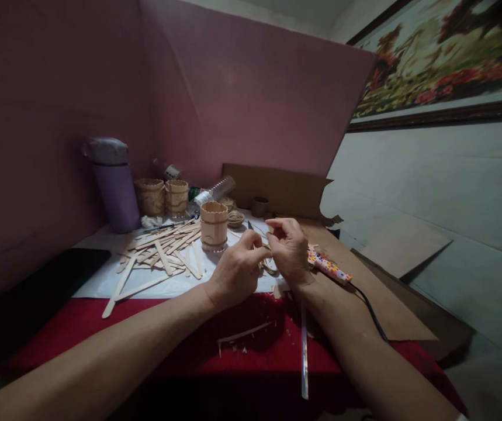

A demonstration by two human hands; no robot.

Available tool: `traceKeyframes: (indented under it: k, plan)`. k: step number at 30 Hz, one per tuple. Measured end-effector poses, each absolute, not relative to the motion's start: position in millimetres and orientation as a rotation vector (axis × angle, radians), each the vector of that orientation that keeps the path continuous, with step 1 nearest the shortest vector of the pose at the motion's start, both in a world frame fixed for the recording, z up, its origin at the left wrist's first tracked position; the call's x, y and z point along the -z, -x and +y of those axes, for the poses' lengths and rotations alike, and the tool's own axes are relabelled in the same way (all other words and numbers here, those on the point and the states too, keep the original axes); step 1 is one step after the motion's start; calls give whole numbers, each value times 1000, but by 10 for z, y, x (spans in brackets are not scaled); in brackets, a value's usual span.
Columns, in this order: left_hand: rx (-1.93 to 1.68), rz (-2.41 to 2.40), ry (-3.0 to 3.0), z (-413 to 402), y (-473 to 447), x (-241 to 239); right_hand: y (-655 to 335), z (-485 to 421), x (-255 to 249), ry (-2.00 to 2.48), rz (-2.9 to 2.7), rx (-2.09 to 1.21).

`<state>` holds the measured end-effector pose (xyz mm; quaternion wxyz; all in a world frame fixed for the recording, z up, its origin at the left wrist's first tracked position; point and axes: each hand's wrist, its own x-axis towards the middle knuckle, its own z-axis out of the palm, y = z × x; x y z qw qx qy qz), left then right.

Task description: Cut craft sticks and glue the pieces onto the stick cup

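Observation:
My left hand [241,266] is closed in a pinch, its thumb pointing toward my other hand. Close beside it, my right hand [289,250] has its fingers curled in toward the thumb. Whatever lies between the fingertips is too small to make out. Just below and behind the hands is a pair of scissors [270,269], partly covered. A small barrel-shaped cup of wooden sticks [214,227], banded with twine, stands upright left of them. Behind it sits a ball of twine [235,219]. A flower-patterned glue gun [329,268] lies beyond my right wrist, its black cord running toward me.
Loose craft sticks [163,251] are heaped on white paper at left. Behind stand a purple tumbler [117,196], two more stick cups [176,199], a plastic bottle [215,193] and a small brown pot [259,206]. A clear glue stick [304,356] overhangs the red cloth's front edge.

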<state>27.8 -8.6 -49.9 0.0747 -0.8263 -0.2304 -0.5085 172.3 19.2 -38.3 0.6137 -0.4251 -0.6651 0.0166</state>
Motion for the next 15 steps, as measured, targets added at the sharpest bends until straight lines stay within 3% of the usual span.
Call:
traceKeyframes:
  k: [8,15]
  plan:
    - [1422,-800,2485,-90,-242,427,-1671,140,402,976,-1584,-202]
    - [1481,-890,2459,-30,-226,393,-1683,155,389,1027,-1540,-107]
